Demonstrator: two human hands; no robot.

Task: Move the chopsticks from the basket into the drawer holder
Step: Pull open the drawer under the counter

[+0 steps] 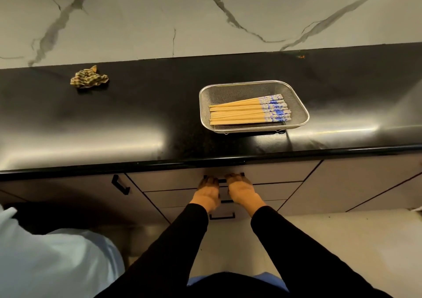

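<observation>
A bundle of yellow chopsticks (249,112) with blue-and-white patterned ends lies flat in a rectangular metal mesh basket (296,106) on the black countertop. Below the counter edge is the top drawer (274,172), closed, with a black bar handle (222,180). My left hand (206,192) and my right hand (239,189) both curl their fingers over that handle, side by side. The inside of the drawer and any holder in it are hidden.
A crumpled striped cloth (89,79) lies on the counter at the left. More drawers with black handles (222,216) sit below the top one, and a cabinet door handle (120,184) is to the left. A marble wall rises behind the counter.
</observation>
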